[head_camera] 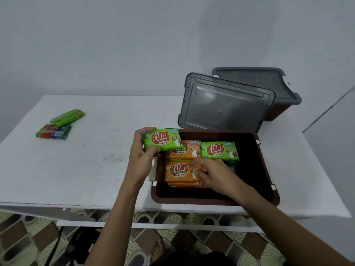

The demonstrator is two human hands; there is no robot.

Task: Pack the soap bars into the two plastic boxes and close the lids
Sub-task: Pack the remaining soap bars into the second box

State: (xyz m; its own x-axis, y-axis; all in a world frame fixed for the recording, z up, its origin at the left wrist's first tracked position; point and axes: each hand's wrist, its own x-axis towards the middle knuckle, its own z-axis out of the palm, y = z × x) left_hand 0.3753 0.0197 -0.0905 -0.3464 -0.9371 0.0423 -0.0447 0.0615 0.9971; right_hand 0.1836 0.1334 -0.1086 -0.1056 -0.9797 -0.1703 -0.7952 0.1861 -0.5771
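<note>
While our left hand (143, 150) pinches a green wrapped soap bar (163, 139) by its left end, thumb below and fingers on top, over the far left corner of the open brown plastic box (269, 169), our right hand (209, 173) lies flat inside, fingers loosely together on an orange wrapped soap bar (180, 171). Another orange bar (187, 150) and a green bar (219, 150) sit behind it. Its grey lid (224, 106) stands open. Two more bars (59, 123) wait far left on the white table (96, 160); a second grey-lidded box (276, 104) is behind.
</note>
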